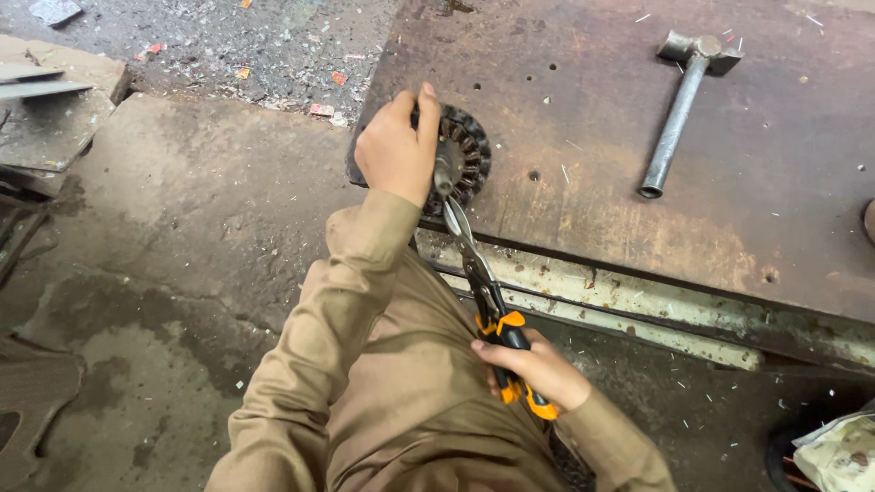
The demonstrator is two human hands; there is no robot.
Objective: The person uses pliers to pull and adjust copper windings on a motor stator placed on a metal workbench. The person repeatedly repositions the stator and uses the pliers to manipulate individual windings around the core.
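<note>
My left hand [397,146] grips a round, dark, slotted metal core [467,157] that lies near the left corner of a rusty steel plate [638,219]. My right hand [538,369] is closed around the black and orange handles of long pliers [483,292]. The jaws of the pliers reach up to the middle of the core, just beside my left thumb. Both my sleeves are tan.
A steel hammer [679,105] lies on the plate at the upper right. The plate has small drilled holes and a pale painted edge [638,305]. Concrete floor [182,210] with metal scraps lies to the left. A crumpled bag [843,451] sits at the bottom right.
</note>
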